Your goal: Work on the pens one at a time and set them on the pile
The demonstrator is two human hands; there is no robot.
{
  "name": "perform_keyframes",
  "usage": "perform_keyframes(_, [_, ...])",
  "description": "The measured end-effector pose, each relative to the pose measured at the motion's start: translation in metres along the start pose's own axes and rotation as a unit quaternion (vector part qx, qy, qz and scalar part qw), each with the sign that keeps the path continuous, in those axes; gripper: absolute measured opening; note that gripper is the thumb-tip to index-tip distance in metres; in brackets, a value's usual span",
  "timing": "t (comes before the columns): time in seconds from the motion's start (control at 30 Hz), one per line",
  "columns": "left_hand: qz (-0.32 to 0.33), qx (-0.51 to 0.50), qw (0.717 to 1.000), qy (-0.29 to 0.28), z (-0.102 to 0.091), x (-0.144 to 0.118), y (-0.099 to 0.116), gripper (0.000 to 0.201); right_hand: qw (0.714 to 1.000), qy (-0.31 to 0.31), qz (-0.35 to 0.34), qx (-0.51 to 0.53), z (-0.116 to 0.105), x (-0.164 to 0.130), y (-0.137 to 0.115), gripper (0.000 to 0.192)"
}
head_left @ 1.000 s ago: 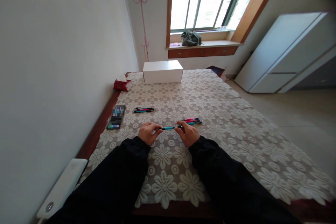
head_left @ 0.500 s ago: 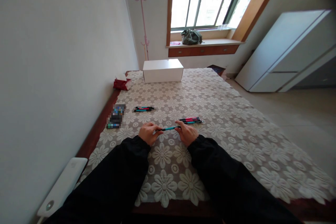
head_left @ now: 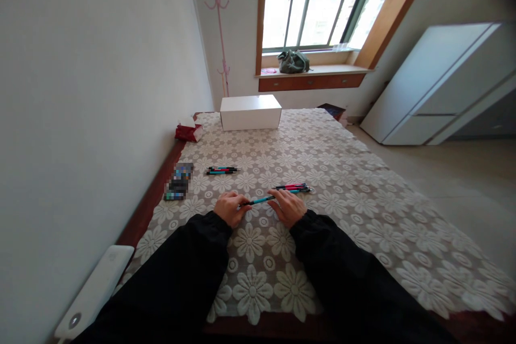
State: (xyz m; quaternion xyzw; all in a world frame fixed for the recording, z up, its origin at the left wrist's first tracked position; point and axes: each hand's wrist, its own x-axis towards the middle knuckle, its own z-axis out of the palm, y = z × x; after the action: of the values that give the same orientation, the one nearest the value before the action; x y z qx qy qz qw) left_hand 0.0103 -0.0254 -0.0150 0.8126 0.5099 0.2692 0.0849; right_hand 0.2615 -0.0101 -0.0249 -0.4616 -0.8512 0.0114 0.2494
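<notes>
A teal pen (head_left: 260,200) spans between both hands just above the lace tablecloth (head_left: 346,183). My left hand (head_left: 228,207) pinches its left end. My right hand (head_left: 288,206) grips its right end. Directly behind my right hand lies a small bundle of pens (head_left: 294,188), red and teal. A second bundle of pens (head_left: 221,170) lies farther back on the left.
A white box (head_left: 250,112) stands at the table's far end, a red tissue pack (head_left: 187,131) at its left. A blurred dark packet (head_left: 178,181) lies by the left edge, a white device (head_left: 94,290) lower left. Wall is close on the left; a white cabinet (head_left: 439,86) right.
The pen's left end has dipped slightly, so it now slopes up to the right. Both hands stayed in nearly the same place.
</notes>
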Motion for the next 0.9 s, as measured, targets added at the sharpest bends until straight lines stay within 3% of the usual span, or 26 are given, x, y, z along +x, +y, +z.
perform_keyframes(0.13, [0.020, -0.001, 1.000, -0.014, -0.001, 0.001, 0.001, 0.019, 0.998, 0.015, -0.058, -0.015, -0.008, 0.001, -0.003, 0.027])
perform_keyframes(0.3, [0.035, -0.008, 0.999, -0.021, 0.000, -0.001, 0.001, 0.021, 0.992, -0.032, -0.123, -0.007, -0.006, 0.001, -0.010, 0.023])
perform_keyframes(0.4, [0.027, -0.026, 0.999, -0.020, 0.002, -0.001, 0.000, 0.021, 0.993, -0.041, -0.107, -0.011, -0.012, 0.002, 0.006, 0.021])
perform_keyframes(0.63, [0.027, -0.018, 0.999, -0.040, 0.000, 0.001, 0.000, 0.017, 0.998, -0.041, -0.032, -0.025, -0.044, -0.002, 0.075, 0.019])
perform_keyframes(0.9, [0.026, -0.019, 0.999, -0.034, 0.001, 0.001, 0.000, 0.016, 0.995, -0.058, -0.019, -0.081, -0.039, -0.004, 0.078, 0.012])
